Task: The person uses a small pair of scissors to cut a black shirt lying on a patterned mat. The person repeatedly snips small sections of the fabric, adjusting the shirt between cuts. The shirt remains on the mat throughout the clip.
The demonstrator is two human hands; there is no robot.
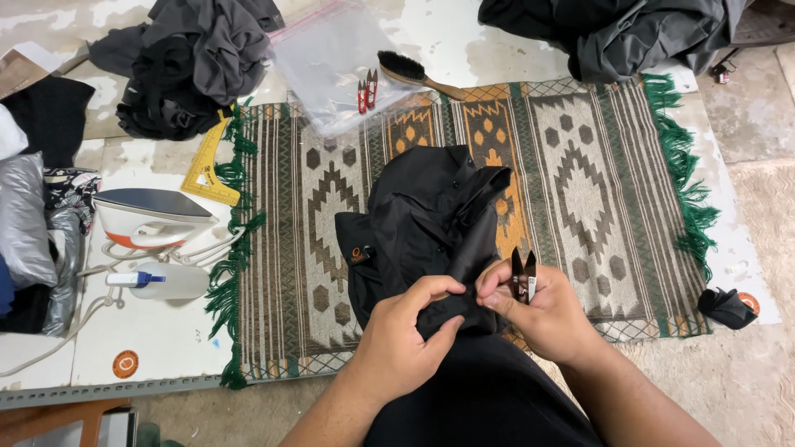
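Note:
A black garment [426, 219] lies bunched on a patterned woven rug [580, 174] with green fringe. My left hand [406, 335] pinches a fold of the black fabric near its lower edge. My right hand [538, 310] grips the same fold with thumb and finger and also holds small black thread snips [522, 273], blades pointing up. Both hands sit close together at the rug's near edge.
A white iron [149, 217] and a spray bottle [161, 281] rest at the left. A yellow ruler [207, 165], red snips [367, 91] on a clear plastic bag [331, 58], a brush [414, 73] and dark cloth piles [195, 62] lie behind the rug.

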